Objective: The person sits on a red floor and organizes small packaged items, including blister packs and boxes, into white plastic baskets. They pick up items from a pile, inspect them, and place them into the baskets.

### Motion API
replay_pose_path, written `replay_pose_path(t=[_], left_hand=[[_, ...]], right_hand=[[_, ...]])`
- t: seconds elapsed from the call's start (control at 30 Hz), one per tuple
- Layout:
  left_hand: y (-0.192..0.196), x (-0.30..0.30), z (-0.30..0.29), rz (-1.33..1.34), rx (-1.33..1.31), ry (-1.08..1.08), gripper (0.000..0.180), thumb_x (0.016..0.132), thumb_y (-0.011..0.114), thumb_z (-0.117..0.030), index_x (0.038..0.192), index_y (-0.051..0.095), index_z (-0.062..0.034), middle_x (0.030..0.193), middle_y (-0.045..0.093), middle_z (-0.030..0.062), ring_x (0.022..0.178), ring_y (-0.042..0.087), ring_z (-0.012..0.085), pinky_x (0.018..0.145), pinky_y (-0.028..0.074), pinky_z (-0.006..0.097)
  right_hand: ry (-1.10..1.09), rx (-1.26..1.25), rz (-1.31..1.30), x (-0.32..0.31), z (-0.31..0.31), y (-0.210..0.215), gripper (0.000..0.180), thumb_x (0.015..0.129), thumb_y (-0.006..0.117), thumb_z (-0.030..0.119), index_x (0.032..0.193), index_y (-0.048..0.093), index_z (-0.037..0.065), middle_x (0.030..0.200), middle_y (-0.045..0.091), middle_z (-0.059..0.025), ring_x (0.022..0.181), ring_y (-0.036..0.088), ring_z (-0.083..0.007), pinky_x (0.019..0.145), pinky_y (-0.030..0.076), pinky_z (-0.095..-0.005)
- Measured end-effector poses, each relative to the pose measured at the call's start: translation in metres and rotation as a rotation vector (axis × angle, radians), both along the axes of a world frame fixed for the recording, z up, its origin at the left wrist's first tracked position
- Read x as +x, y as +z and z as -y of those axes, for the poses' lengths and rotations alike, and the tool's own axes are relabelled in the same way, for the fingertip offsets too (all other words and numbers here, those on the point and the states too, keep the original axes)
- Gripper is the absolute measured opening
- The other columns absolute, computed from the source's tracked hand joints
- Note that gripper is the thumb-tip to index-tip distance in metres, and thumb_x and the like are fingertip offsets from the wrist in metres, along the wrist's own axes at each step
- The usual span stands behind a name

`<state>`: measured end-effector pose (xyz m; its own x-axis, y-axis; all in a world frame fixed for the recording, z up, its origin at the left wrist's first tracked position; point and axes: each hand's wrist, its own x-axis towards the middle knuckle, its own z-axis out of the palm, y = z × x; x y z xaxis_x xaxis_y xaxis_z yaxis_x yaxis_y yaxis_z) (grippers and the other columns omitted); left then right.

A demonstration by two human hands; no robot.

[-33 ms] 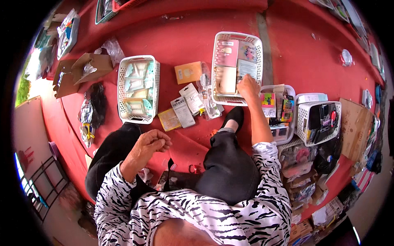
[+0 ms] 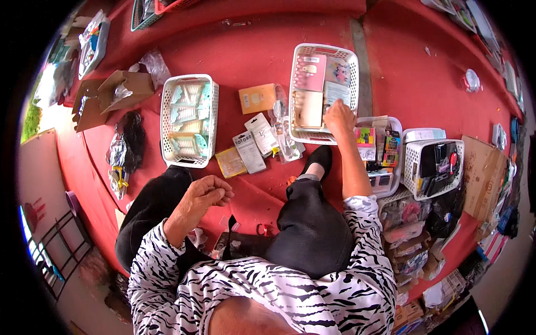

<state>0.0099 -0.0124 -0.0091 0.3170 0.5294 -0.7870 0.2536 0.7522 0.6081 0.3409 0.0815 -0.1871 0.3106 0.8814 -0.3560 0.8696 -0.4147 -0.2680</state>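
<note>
My right hand [image 2: 339, 118] reaches over the near right part of a white plastic basket [image 2: 314, 135], its fingers curled down toward the packs inside. What those fingers hold, if anything, is hidden. In that basket lie a pink pack [image 2: 310, 71], a cream-coloured pack [image 2: 307, 108], a white card pack [image 2: 336, 93] and a pack with coloured pieces [image 2: 338, 70]. Above my left thigh, my left hand [image 2: 207, 194] hovers with its fingers loosely curled in, and nothing shows in it. A second white basket [image 2: 212, 120] holds several clear packs of white sticks [image 2: 187, 114] with mint-green trim.
Between the baskets lie an orange box [image 2: 257, 99], grey-and-white cards [image 2: 249, 152], a yellow pack [image 2: 230, 162] and clear blister packaging [image 2: 287, 139]. Right of my forearm stand a clear bin [image 2: 395, 174] and another white basket [image 2: 412, 167]. Opened cardboard [image 2: 125, 92] sits at the left.
</note>
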Motion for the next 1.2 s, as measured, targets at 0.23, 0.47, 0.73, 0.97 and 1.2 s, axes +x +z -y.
replay_pose_path(t=[0.23,0.47,0.73,0.97,1.2], left_hand=[[0.014,0.006,-0.001,0.019,0.033,-0.097,0.016,0.083,0.048,-0.009,0.091,0.056,0.0018,0.086,0.060,0.0067,0.079,0.055,0.0123,0.072,0.045,0.026],[0.008,-0.002,0.004,0.017,-0.022,-0.033,0.018,0.083,0.048,-0.011,0.094,0.054,0.0014,0.089,0.059,0.0081,0.081,0.056,0.0133,0.074,0.045,0.026],[0.008,0.004,0.003,0.032,-0.037,-0.048,0.019,0.083,0.049,-0.013,0.095,0.054,0.0008,0.090,0.059,0.0076,0.083,0.056,0.0134,0.075,0.044,0.027],[0.007,0.009,0.002,0.025,-0.031,-0.063,0.018,0.084,0.049,-0.014,0.095,0.054,0.0005,0.090,0.059,0.0076,0.083,0.056,0.0132,0.075,0.044,0.026],[0.003,0.006,0.004,0.032,-0.040,-0.055,0.018,0.085,0.049,-0.014,0.095,0.053,-0.0002,0.091,0.059,0.0071,0.083,0.056,0.0127,0.075,0.044,0.025]], right_hand=[[-0.244,0.423,-0.323,0.035,-0.025,-0.005,0.014,0.073,0.057,0.016,0.075,0.064,0.004,0.074,0.062,-0.0178,0.072,0.061,-0.0322,0.064,0.048,-0.0398],[-0.379,0.281,-0.444,0.049,0.020,-0.062,0.018,0.070,0.060,0.019,0.079,0.065,0.003,0.072,0.063,-0.0158,0.073,0.062,-0.0293,0.067,0.048,-0.0388],[-0.017,0.017,0.004,-0.002,0.055,-0.017,0.088,0.060,0.075,0.029,0.131,0.028,0.007,0.126,0.034,-0.0218,0.119,0.033,-0.0383,0.098,0.031,-0.0461],[0.143,0.096,0.023,0.010,0.065,-0.043,0.085,0.067,0.069,0.029,0.131,0.022,-0.004,0.126,0.030,-0.0349,0.117,0.035,-0.0454,0.098,0.033,-0.0449],[0.008,0.157,-0.121,0.011,0.067,-0.023,0.072,0.072,0.057,0.015,0.129,0.021,-0.009,0.117,0.040,-0.0346,0.104,0.047,-0.0438,0.084,0.044,-0.0433]])
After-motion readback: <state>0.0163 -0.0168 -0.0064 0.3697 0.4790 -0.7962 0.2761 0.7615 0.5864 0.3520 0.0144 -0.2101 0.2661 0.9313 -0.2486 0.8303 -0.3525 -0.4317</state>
